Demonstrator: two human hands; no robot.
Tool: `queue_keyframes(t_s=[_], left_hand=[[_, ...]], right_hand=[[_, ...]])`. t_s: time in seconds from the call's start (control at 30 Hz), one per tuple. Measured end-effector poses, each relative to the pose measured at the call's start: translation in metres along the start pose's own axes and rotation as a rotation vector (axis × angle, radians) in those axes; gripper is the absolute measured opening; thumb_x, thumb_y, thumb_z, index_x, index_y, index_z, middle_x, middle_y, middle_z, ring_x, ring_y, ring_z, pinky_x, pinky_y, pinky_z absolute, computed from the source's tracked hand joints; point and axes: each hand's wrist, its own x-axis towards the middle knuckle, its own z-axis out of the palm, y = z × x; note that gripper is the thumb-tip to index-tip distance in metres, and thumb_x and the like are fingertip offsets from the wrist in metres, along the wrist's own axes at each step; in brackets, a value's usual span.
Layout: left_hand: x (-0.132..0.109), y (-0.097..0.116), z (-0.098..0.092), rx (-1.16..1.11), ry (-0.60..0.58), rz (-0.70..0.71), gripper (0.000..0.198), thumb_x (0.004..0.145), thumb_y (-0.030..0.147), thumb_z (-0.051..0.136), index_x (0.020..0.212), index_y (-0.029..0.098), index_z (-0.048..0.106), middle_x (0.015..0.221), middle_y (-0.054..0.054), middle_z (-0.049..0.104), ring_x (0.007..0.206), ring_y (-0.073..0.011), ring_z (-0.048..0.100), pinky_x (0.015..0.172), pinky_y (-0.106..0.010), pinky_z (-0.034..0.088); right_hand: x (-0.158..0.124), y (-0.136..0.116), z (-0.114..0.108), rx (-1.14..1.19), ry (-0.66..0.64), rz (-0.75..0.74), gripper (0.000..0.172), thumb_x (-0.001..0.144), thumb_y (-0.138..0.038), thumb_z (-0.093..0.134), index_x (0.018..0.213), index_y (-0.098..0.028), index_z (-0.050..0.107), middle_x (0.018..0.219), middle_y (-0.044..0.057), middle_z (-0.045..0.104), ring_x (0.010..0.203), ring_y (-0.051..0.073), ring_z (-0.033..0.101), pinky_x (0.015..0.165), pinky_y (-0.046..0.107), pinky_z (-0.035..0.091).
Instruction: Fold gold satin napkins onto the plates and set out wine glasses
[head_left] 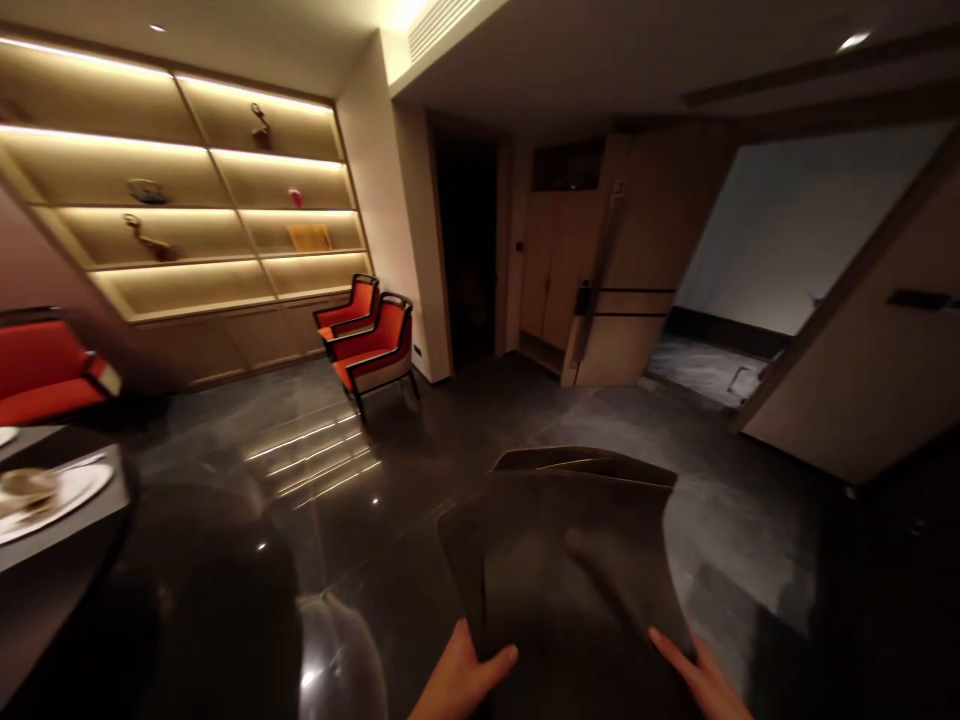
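Note:
A stack of dark, flat, slightly bent sheets (555,530) with rounded corners fills the lower middle of the head view; their exact kind is not clear. My left hand (463,675) grips the near left side, thumb lying on top and the other fingers mostly hidden beneath. On the near right edge, my right hand (699,675) is closed around the stack in the same way. At the far end, the upper sheets fan apart a little. The lower end of the stack runs out of view in shadow.
At left, a dark table (112,510) bears a white plate (82,495) with tableware. Orange armchairs (379,345) stand near lit shelves (225,240). Ahead are a dark doorway (466,230), an open wooden door (637,260) and a bright opening (757,250). The stone floor (420,450) is glossy.

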Motion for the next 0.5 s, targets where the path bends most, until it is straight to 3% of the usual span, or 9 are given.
queue_keyframes(t_s=[0.1,0.2,0.3,0.37,0.5], left_hand=[[0.102,-0.007,0.060,0.011,0.101,0.028,0.065,0.064,0.066,0.090,0.110,0.020,0.083,0.122,-0.013,0.083,0.132,-0.0452,0.069,0.121,-0.051,0.054],[0.210,0.015,0.113,-0.016,0.038,-0.022,0.060,0.064,0.067,0.087,0.101,0.020,0.084,0.116,-0.013,0.085,0.125,-0.0452,0.074,0.113,-0.051,0.059],[0.328,0.073,0.177,0.058,-0.158,0.000,0.058,0.069,0.067,0.086,0.102,0.019,0.084,0.121,-0.014,0.084,0.134,-0.0436,0.070,0.118,-0.049,0.056],[0.408,0.122,0.232,0.126,-0.323,0.025,0.063,0.066,0.066,0.089,0.106,0.018,0.084,0.122,-0.015,0.083,0.136,-0.0449,0.069,0.120,-0.051,0.054],[0.541,0.197,0.354,0.201,-0.620,0.061,0.074,0.061,0.066,0.092,0.115,0.016,0.083,0.126,-0.017,0.082,0.130,-0.0448,0.072,0.117,-0.052,0.057]], right_hand=[[0.103,-0.020,0.009,-0.055,-0.097,-0.094,0.070,0.070,-0.079,0.078,0.110,-0.023,0.087,0.120,0.013,0.083,0.128,0.043,0.073,0.118,0.055,0.056],[0.183,-0.057,-0.017,-0.089,-0.055,-0.153,0.076,0.075,-0.087,0.072,0.105,-0.019,0.086,0.117,0.013,0.083,0.123,0.042,0.074,0.116,0.055,0.057],[0.241,-0.103,-0.088,-0.031,0.081,-0.153,0.078,0.078,-0.087,0.072,0.105,-0.015,0.085,0.113,0.013,0.083,0.113,0.039,0.075,0.106,0.054,0.060],[0.263,-0.125,-0.144,0.072,0.234,-0.139,0.075,0.082,-0.083,0.075,0.110,-0.014,0.083,0.112,0.013,0.083,0.107,0.037,0.076,0.098,0.049,0.063],[0.293,-0.132,-0.225,0.254,0.537,-0.110,0.068,0.088,-0.074,0.078,0.120,-0.014,0.081,0.113,0.013,0.082,0.101,0.034,0.077,0.086,0.042,0.066]])
